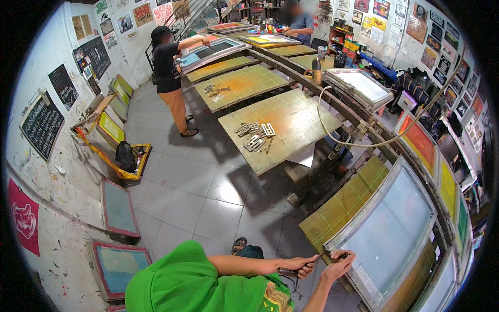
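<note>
My left hand (301, 267) is closed around a slim, dark tool, its kind too small to make out. It points at the near left corner of a printing screen. My right hand (340, 264) is at that same corner, fingers curled together; what they pinch is hidden. The screen (387, 223) has a pale blue mesh in a metal frame and lies tilted over a yellowish board (343, 205) with green grid lines. Both forearms come in from the lower edge, from a green shirt.
More boards run toward the back; one (283, 119) bears several metal clamps (254, 134). A hose (358, 143) loops across the rail. At the left, a person (171, 78) in black leans over a screen; another person (301, 26) stands far back. Framed screens (118, 208) lean on the left wall.
</note>
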A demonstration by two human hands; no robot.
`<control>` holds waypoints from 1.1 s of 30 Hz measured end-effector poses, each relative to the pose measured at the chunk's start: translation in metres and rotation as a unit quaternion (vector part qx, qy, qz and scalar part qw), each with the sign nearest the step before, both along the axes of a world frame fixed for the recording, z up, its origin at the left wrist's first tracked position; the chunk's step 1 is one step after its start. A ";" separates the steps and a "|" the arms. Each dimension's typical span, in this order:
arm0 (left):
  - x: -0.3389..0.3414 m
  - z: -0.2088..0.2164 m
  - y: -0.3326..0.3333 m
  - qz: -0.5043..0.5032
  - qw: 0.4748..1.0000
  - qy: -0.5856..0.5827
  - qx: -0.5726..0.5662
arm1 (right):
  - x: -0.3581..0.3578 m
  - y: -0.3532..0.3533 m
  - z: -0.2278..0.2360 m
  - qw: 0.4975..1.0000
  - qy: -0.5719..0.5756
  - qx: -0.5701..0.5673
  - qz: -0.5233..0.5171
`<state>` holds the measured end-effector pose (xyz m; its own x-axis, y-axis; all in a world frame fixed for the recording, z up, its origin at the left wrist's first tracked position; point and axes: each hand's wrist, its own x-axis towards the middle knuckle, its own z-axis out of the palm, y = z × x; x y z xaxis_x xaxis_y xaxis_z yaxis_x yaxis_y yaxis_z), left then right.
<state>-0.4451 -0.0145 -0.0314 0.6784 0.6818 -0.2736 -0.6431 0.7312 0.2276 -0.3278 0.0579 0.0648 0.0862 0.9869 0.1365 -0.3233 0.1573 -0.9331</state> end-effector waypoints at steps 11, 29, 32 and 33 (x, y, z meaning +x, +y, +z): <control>-0.007 0.009 0.006 -0.019 0.989 0.143 0.035 | -0.012 0.003 0.009 1.000 -0.024 0.000 -0.016; -0.005 0.009 0.005 -0.007 0.974 0.228 0.015 | -0.013 0.024 0.000 0.963 0.195 -0.182 -0.044; -0.012 0.027 0.009 -0.030 0.980 0.195 -0.018 | -0.008 0.028 -0.009 0.935 0.291 -0.196 -0.047; -0.012 0.028 0.008 -0.030 0.985 0.168 -0.015 | -0.006 0.027 -0.017 0.939 0.303 -0.163 -0.020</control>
<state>-0.4575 -0.0065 -0.0035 0.5858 0.6306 -0.5091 -0.4902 0.7759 0.3971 -0.3333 0.0845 0.0480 0.0884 0.9620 -0.2582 -0.8105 -0.0812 -0.5801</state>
